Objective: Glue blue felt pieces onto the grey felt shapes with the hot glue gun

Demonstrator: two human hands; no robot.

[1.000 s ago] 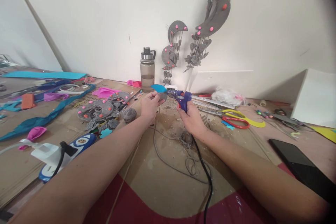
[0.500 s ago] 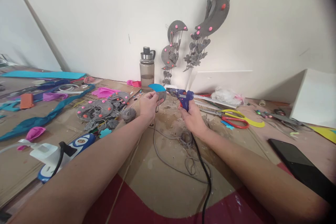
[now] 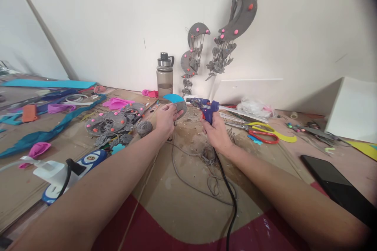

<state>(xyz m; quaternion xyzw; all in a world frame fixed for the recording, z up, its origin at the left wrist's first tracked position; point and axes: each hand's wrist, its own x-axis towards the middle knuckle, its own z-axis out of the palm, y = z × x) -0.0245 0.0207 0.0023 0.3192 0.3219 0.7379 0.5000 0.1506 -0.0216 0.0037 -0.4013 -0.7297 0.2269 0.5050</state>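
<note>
Between the fingers of my left hand (image 3: 166,118) is a small piece with a blue part (image 3: 173,98) on top and a grey felt part (image 3: 182,109) below it. My right hand (image 3: 216,130) wraps round the handle of a blue hot glue gun (image 3: 207,106), and a clear glue stick (image 3: 235,111) juts from its back. The gun's nozzle points left, close to the grey felt; whether they touch I cannot tell. Grey yarn (image 3: 209,155) lies loosely coiled below my hands. The gun's black cord (image 3: 232,200) runs down toward me.
To the left lie grey felt moons (image 3: 110,122), a yarn ball (image 3: 144,128) and a power strip (image 3: 93,160). A water bottle (image 3: 165,76) stands behind. Rightward are scissors (image 3: 263,135) and a phone (image 3: 332,182). Grey felt mobiles (image 3: 240,17) hang against the wall.
The blue and grey piece has tilted and shifted slightly left in my left hand. The glue gun stays nearly in place, its nozzle a touch further left.
</note>
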